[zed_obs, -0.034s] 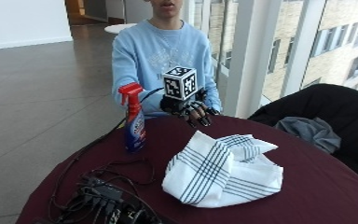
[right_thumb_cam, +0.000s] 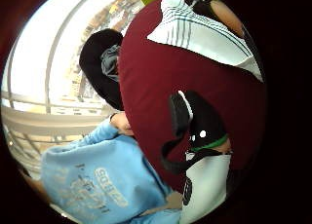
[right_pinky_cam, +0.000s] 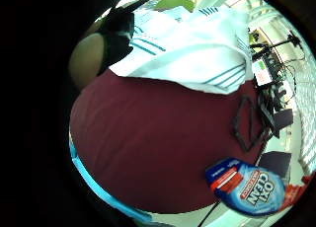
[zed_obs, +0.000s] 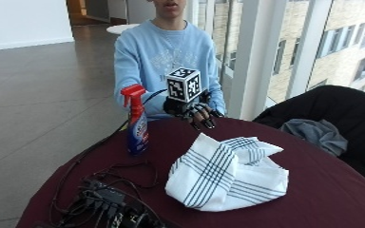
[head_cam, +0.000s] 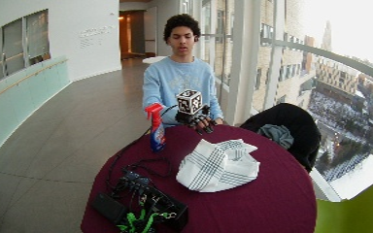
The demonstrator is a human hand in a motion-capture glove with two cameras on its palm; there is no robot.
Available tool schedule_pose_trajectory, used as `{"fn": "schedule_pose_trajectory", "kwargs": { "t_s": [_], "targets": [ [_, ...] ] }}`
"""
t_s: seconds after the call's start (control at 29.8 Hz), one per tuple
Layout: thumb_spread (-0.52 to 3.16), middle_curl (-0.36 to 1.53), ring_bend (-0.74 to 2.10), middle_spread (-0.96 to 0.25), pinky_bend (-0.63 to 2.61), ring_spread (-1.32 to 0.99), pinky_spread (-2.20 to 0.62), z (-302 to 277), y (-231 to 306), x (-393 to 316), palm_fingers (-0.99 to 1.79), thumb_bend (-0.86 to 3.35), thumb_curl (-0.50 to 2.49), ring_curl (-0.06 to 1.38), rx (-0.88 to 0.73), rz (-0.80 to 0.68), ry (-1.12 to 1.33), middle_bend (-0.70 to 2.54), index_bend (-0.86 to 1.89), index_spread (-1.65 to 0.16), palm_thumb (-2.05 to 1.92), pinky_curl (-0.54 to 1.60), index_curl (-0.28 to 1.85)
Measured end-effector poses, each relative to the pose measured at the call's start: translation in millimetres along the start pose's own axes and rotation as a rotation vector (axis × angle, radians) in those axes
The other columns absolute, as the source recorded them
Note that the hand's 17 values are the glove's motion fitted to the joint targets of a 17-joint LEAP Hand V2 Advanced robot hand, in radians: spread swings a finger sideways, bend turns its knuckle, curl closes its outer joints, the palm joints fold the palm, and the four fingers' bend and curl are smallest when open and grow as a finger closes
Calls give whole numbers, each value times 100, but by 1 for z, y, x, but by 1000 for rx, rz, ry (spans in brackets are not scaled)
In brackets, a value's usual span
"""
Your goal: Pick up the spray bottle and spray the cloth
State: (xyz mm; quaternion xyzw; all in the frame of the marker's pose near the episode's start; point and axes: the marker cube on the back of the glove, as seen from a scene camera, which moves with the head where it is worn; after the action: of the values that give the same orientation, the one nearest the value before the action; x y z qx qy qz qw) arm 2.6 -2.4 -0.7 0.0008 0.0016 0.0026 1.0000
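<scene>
The blue plastic spray bottle with the red trigger head (zed_obs: 136, 122) stands upright near the edge of the round table covered in dark red cloth (zed_obs: 334, 190), on the person's right-hand side and within reach of the working arm, a placement that I judge suits a side-on grasp of its neck. The white cloth with dark blue stripes (zed_obs: 226, 173) lies crumpled in 1 heap toward the middle of the table, well apart from the bottle, with bare table between them; that spacing appears to leave room for the bottle to be aimed at it. The black-gloved right hand (zed_obs: 192, 110) hovers above the table edge in front of the person's chest, beside the bottle but not touching it. Its fingers (zed_obs: 205, 118) hang downward, loosely spread and relaxed, and hold nothing. The little finger side palm view shows the bottle's label (right_pinky_cam: 252, 186) off to 1 side of the palm, confirming no contact. The grasp is not yet made. A tangle of black cables and electronics (zed_obs: 106, 199) occupies the table's near side.
</scene>
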Motion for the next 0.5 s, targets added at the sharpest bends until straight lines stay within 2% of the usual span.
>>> {"fn": "schedule_pose_trajectory", "kwargs": {
  "t_s": [0.27,0.5],
  "targets": [
    [85,20,26,-3,40,1,15,-1,9,5,56,34,16,16,-9,7,-4,37,13,-35,56,20,16],
    [103,26,34,-3,48,1,17,-2,60,4,44,29,19,21,36,-7,-20,42,0,-43,55,26,10]
  ]
}}
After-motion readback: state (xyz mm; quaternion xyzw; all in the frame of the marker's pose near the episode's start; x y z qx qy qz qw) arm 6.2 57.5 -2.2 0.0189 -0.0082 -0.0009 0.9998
